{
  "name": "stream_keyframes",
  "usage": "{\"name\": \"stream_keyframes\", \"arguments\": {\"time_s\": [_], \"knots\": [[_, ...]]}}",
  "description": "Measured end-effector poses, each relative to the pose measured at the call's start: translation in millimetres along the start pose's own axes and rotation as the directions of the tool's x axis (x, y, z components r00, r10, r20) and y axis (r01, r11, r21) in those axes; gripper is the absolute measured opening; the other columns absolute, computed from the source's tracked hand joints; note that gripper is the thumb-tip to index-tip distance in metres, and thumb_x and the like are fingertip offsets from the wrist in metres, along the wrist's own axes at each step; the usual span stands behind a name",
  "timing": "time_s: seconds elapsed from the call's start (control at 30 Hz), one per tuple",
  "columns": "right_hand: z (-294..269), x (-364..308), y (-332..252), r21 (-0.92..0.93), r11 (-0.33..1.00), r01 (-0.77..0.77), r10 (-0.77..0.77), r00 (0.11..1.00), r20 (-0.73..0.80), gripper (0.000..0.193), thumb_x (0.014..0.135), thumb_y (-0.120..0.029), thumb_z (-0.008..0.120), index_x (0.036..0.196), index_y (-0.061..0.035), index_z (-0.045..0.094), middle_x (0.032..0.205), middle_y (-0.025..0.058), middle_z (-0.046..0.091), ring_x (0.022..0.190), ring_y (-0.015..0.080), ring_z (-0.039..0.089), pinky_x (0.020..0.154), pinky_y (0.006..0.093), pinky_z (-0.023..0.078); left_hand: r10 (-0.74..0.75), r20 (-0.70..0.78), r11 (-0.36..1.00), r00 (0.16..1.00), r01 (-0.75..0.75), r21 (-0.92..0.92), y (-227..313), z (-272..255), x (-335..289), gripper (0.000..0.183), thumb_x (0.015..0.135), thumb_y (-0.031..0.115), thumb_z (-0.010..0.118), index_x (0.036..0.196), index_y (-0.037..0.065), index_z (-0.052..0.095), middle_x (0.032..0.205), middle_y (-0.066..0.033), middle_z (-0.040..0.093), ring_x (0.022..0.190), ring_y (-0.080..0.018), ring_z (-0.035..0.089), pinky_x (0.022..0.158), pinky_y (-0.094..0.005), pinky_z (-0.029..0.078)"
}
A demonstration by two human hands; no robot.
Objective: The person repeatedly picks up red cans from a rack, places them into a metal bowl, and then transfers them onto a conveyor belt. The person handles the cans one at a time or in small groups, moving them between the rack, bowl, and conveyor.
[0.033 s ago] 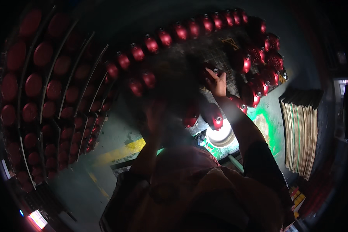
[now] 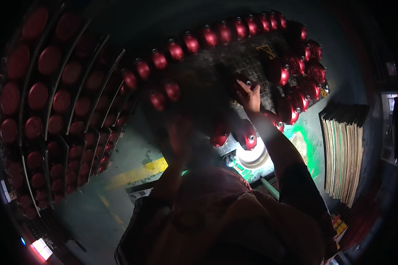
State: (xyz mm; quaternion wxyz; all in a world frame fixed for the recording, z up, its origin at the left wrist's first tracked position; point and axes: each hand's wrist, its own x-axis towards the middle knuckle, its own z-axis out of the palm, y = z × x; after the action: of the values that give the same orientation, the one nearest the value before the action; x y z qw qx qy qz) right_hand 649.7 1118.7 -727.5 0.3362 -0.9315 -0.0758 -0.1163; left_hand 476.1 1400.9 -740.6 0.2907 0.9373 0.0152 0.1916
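Observation:
My right hand reaches over the middle of the dark work table, its fingers closed around a dark red bauble with a small metal cap. In deep shadow to the left, my left hand is only faintly visible; its fingers cannot be made out. Two glossy red baubles sit just beyond it. Nearer to me, between my forearms, are a red bauble and another capped bauble.
A curved row of red baubles lines the table's far edge; more baubles crowd its right side. A glowing white round object is near my right forearm. Racks of red rounds stand left; a stack of thin sheets stands right.

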Motion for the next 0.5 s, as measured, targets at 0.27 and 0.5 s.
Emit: {"name": "stream_keyframes", "arguments": {"time_s": [0.27,0.5], "knots": [[-13,-9,-33,-0.184,0.976,-0.114,0.137,0.984,0.114,0.066,0.077,-0.005,0.071,0.136,-0.0324,0.057,0.148,0.0231,0.031,0.136,0.0443,0.031,0.112,0.0492,0.033,-0.168,0.130,0.913,0.977,0.204,-0.353,22,-13,10,0.037,0.079,0.011,0.075,0.117,0.011,0.071,0.141,-0.0195,0.047,0.123,-0.0354,0.050,0.100,-0.0415,0.042],[50,28,-146,0.254,0.929,0.269,-0.338,0.896,0.288,0.065,0.078,-0.017,0.074,0.138,-0.0346,0.055,0.152,0.0273,0.026,0.136,0.0472,0.031,0.112,0.0507,0.031,-0.167,-0.195,0.985,0.967,0.156,-0.072,-39,-48,98,0.059,0.076,0.016,0.078,0.132,0.022,0.061,0.148,-0.0199,0.040,0.128,-0.0407,0.042,0.106,-0.0494,0.037]]}}
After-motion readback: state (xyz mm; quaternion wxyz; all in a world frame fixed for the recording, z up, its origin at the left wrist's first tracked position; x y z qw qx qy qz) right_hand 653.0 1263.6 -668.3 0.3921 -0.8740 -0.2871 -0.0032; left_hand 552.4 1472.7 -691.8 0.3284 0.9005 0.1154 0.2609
